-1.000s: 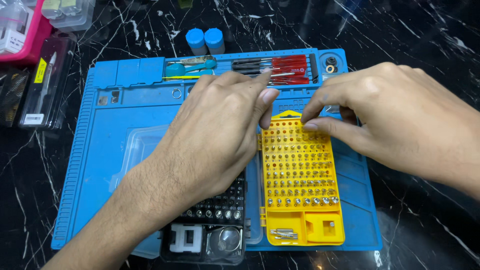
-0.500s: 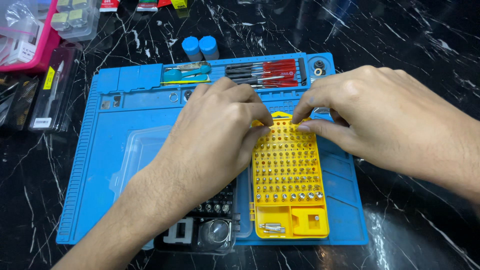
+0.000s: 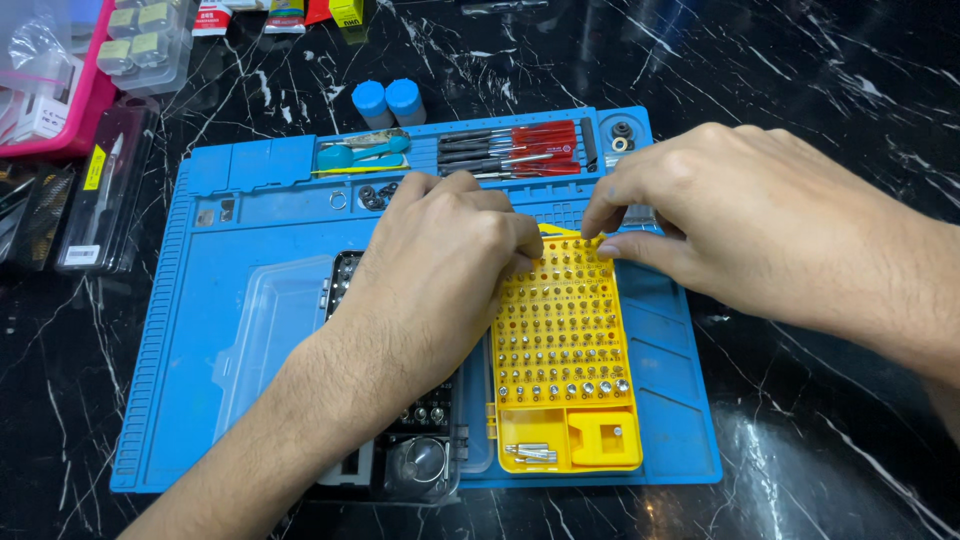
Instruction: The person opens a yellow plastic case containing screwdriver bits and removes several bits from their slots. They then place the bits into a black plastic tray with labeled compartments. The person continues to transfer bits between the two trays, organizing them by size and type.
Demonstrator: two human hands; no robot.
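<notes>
1. While both hands meet at the far end of the yellow bit tray [image 3: 565, 370], nothing has been lifted clear of it yet.
2. Left hand [image 3: 450, 270] lies curled over the tray's near-left corner, fingers narrow; whether it pinches a bit I cannot tell.
3. Right hand [image 3: 740, 220] pinches thumb and forefinger together at the top row, possibly on a bit.
4. Beyond the knuckles, red-handled screwdrivers [image 3: 520, 150] sit untouched on the blue mat [image 3: 230, 300]; picking looks barely begun.
</notes>
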